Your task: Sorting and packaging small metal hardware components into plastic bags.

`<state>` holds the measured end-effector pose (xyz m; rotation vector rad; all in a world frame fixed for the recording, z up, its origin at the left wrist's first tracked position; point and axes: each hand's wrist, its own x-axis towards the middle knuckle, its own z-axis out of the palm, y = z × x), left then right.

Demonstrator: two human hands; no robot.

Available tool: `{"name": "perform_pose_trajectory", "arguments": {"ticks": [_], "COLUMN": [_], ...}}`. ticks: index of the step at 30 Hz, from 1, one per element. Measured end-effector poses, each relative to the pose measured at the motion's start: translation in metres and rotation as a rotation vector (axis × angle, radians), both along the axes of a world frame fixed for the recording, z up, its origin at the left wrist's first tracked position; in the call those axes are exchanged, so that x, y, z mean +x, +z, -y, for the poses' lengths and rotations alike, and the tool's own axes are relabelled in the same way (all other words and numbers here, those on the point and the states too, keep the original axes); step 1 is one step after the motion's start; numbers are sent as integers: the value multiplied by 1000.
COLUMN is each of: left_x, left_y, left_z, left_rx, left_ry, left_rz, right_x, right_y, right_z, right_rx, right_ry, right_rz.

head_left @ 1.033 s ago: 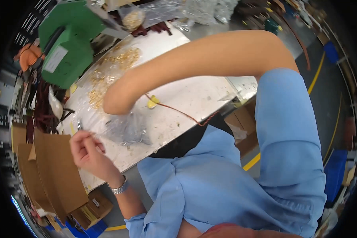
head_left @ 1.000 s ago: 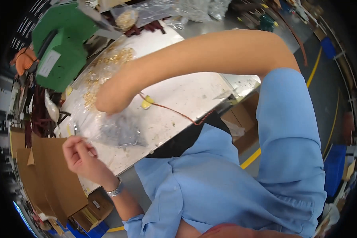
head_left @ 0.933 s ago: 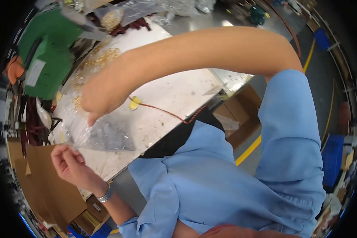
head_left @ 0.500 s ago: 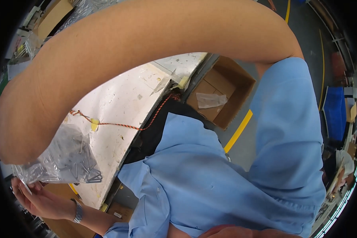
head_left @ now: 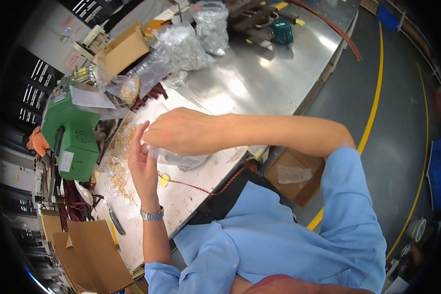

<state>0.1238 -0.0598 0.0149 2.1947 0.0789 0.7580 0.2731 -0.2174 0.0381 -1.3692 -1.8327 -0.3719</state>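
Observation:
A clear plastic bag (head_left: 181,159) hangs above the white worktop, bulging below my hands; earlier, metal pieces showed through it. My right hand (head_left: 179,131) comes across from the right with its back upward, its fingers curled closed on the gathered top of the bag. From below reaches my left hand (head_left: 143,159), a metal-band watch (head_left: 152,213) on its wrist. Its fingers close on the bag's edge against the right fingertips, which are partly hidden. Small gold-coloured pieces (head_left: 120,179) lie on plastic just left of my left hand.
A green machine (head_left: 78,152) stands at the left, with a cardboard box (head_left: 90,255) below it. Filled plastic bags (head_left: 186,46) lie on the metal table (head_left: 259,88) ahead. An orange-black cord (head_left: 220,190) crosses the worktop edge near an open carton (head_left: 294,183). Another person (head_left: 36,142) is far left.
The view has swung, bringing the table and green machine into sight. My right arm no longer arches across the top, and both hands with the bag now appear nearer the picture's middle.

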Motion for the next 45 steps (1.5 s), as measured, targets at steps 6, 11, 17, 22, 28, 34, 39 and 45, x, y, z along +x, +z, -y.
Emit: {"name": "perform_pose_trajectory", "arguments": {"ticks": [6, 11, 17, 22, 28, 34, 39, 45], "left_x": [-7, 27, 43, 80, 157, 221, 186, 66], "left_y": [-23, -39, -32, -4, 20, 30, 50, -29], "left_z": [4, -4, 13, 34, 52, 52, 48, -7], "left_rx": [-368, -343, -453, -249, 35, 264, -106, -25], "left_ry": [-138, 30, 15, -228, -355, -432, -266, -127], "left_rz": [-42, -117, -21, 55, 161, 334, 217, -140], "right_x": [-1, 11, 38, 24, 69, 148, 213, 330], "right_y": [7, 15, -60, -55, -31, -53, -60, -87], "right_z": [-19, -19, 47, 47, 74, 68, 59, 32], "right_rx": [-118, -203, 65, -135, -274, -116, 77, 291], "right_ry": [3, 12, -274, -262, -665, -556, -949, -1262], "right_rz": [-48, -134, -535, -707, -759, -857, -406, -273]}}
